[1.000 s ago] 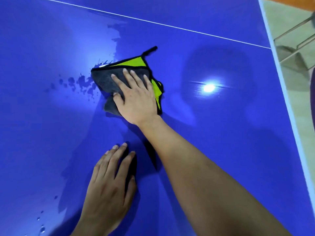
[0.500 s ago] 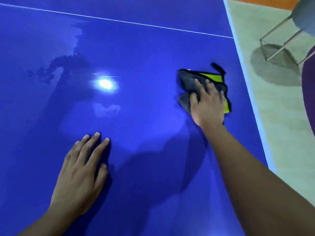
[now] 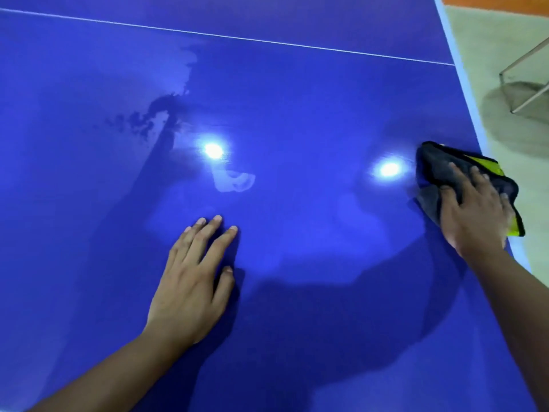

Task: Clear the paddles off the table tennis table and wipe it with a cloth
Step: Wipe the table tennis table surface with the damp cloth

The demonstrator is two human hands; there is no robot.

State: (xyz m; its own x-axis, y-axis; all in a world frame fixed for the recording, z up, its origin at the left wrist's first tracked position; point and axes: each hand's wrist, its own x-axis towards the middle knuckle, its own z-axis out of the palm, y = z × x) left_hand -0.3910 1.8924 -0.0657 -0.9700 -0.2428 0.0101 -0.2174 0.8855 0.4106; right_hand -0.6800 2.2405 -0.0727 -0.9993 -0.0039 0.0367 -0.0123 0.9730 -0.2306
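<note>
Cloth (image 3: 435,166) pressed at the right edge of the blue table (image 3: 297,99).
The right hand (image 3: 472,212) lies flat on the grey and yellow-green cloth, fingers straight. The left hand (image 3: 190,281) rests palm down on the bare surface, fingers straight, well apart from the cloth. A wet patch (image 3: 166,114) shows farther out.

One wide-angle camera, worn on the person's head, looks forward and steeply down from the near side of the blue table tennis table (image 3: 297,99), close above its surface. The left hand (image 3: 190,281) falls near centre frame, the right hand (image 3: 472,209) at the right, where the table's white edge (image 3: 464,84) and a strip of floor (image 3: 487,34) show; a white line (image 3: 267,41) crosses the far part
</note>
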